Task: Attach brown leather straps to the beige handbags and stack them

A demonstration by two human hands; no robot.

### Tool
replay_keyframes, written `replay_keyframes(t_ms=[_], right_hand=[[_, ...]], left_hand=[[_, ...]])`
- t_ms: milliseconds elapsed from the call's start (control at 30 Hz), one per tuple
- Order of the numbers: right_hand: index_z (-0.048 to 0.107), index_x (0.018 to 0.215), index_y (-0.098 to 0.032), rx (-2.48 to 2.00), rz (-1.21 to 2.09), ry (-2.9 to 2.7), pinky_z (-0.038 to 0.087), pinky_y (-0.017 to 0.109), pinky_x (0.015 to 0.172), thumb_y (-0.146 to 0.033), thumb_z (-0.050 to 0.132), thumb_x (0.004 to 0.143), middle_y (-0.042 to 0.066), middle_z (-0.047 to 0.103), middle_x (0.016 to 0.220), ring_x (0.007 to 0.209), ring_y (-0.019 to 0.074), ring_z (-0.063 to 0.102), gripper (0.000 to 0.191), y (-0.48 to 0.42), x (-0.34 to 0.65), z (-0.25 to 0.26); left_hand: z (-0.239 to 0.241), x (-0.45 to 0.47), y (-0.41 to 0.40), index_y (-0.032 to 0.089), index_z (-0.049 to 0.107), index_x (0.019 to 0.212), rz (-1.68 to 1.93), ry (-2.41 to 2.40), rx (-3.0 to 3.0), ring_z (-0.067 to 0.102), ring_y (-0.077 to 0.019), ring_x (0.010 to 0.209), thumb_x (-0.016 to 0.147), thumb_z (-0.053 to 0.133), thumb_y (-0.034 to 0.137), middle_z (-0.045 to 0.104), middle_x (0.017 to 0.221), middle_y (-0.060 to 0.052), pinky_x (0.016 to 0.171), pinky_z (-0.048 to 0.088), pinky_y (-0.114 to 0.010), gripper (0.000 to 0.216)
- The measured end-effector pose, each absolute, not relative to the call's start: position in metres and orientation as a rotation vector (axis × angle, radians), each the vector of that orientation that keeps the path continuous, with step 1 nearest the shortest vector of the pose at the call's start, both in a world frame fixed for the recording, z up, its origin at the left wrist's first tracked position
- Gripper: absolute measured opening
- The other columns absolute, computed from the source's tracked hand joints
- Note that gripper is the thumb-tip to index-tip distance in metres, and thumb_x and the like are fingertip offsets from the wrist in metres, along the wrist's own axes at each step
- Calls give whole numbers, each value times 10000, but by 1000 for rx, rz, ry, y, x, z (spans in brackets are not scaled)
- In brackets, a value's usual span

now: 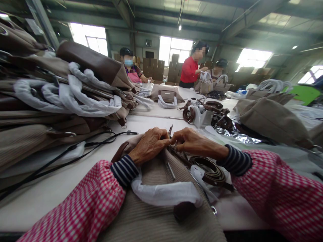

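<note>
A beige ribbed handbag [156, 174] lies in front of me with its zipped edge to the right. One of its handles [166, 194] is wrapped in white paper. My left hand [151, 144] is closed on the bag's far end. Touching it, my right hand [195, 143] has its fingers pinched at the same end; what they hold is hidden. A pointed metal piece [171, 129] sticks up between the hands. Below my right hand lies a coiled brown strap [209, 169], and part of it runs up toward those fingers.
Stacked bags with wrapped handles [88, 97] rise at the left, with a black cord [88, 144] beside them. Ahead are brown straps [217, 111] and another bag [166, 92]. More bags [272, 117] lie right. Several people work across the table, one in a red top [188, 70].
</note>
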State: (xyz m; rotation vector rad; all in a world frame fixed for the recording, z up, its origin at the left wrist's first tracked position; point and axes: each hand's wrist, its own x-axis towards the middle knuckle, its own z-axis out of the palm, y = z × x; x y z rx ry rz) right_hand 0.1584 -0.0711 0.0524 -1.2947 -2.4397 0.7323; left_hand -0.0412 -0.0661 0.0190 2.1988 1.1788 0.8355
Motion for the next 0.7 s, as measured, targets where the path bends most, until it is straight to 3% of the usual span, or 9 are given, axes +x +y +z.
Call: replay_keyframes(t_ms=[167,367,567,700], right_hand=[[684,745,-136,-1060,1205,-2247,319,232,564,-130,631,695,-61,512,640,607,91,424,73,-63,164,45],[706,846,-130,-1174,1470,-2060,371,215,527,-193,650,747,-23,625,665,593,115,579,129,-71,166,52],[774,900,-119,-1177,1487,-1934,240,215,457,-229,691,743,-37,600,616,484,66,377,208,-71,165,49],[821,962,-149,-1142,1287,-1985,353,233,534,-196,669,743,-10,675,694,577,103,480,271,-71,155,38]], left_hand=[[18,-41,-67,182,708,799,836,1109,2291,592,-205,858,945,597,325,675,830,-22,774,395,-323,233],[17,-43,-67,190,707,819,846,1064,2345,576,-226,949,960,622,318,671,857,-28,827,402,-332,208],[16,-41,-67,196,655,959,912,1127,2216,592,-192,847,966,623,352,658,889,-11,754,409,-310,160],[15,-40,-66,199,621,957,947,1087,2179,597,-172,808,1019,545,399,645,861,8,742,415,-299,223]])
